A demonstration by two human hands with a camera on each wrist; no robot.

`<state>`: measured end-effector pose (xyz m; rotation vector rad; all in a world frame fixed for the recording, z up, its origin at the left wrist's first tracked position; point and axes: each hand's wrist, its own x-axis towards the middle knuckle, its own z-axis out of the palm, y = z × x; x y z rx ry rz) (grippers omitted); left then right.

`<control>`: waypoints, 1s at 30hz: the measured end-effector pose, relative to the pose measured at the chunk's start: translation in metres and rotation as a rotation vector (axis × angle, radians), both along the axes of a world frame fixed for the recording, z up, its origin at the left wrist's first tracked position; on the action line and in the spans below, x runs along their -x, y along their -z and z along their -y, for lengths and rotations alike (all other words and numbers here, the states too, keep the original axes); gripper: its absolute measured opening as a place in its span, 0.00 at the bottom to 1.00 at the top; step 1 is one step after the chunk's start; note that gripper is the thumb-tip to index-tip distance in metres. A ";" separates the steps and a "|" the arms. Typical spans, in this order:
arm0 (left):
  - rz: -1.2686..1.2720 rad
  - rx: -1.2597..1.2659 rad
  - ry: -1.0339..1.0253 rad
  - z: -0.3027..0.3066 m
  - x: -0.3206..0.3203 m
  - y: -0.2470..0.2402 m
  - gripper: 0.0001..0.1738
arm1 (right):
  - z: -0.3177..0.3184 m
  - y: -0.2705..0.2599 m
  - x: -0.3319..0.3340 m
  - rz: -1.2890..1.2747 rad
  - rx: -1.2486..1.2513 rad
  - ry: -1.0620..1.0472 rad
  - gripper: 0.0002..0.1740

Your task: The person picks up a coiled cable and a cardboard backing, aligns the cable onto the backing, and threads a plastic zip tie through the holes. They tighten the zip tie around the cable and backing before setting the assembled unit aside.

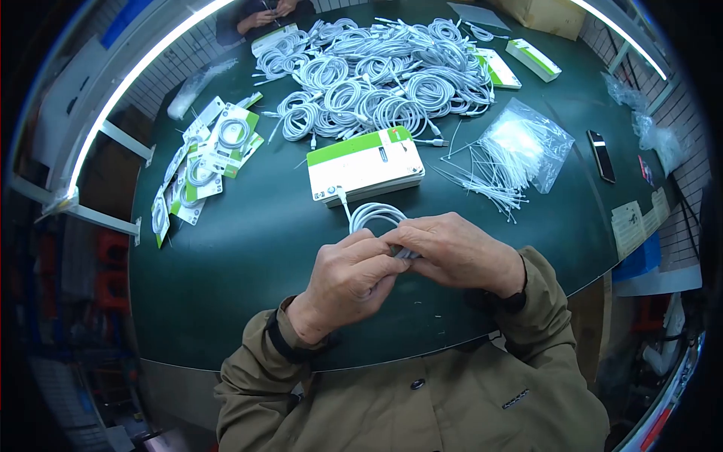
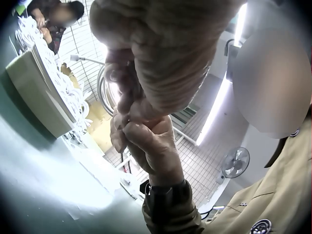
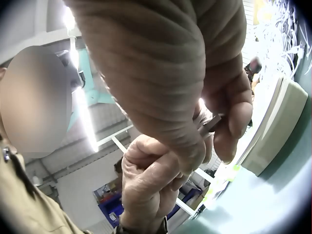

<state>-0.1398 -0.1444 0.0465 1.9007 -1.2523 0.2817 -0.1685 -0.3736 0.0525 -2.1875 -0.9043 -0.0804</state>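
Observation:
A coiled white USB cable (image 1: 376,215) is held between both hands above the near part of the table, its loops standing up past the fingers. One white plug end (image 1: 343,197) sticks up at the coil's left. My left hand (image 1: 350,275) grips the coil's lower side with curled fingers. From the other side my right hand (image 1: 459,252) pinches the coil, thumb and fingers meeting the left fingertips. In the left wrist view the loops (image 2: 103,92) show beyond the fingers. A small dark-looking end (image 3: 210,125) pokes out between the fingers in the right wrist view.
Just beyond the hands lies a stack of white-and-green cards (image 1: 365,166). A large heap of coiled cables (image 1: 376,75) covers the far side. Carded cables (image 1: 203,162) lie left; a bag of zip ties (image 1: 520,143) and a phone (image 1: 601,157) lie right. Another person's hands (image 1: 267,15) are opposite.

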 end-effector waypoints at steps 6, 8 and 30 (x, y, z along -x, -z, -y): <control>0.111 0.021 0.063 -0.003 -0.008 -0.009 0.16 | 0.016 -0.007 0.000 -0.092 -0.126 -0.046 0.15; 0.145 0.011 0.088 -0.003 -0.013 -0.015 0.16 | 0.015 -0.005 -0.002 -0.020 -0.164 -0.045 0.14; 0.101 -0.181 -0.244 0.023 -0.095 0.009 0.41 | 0.050 0.025 -0.030 0.377 -0.325 0.482 0.09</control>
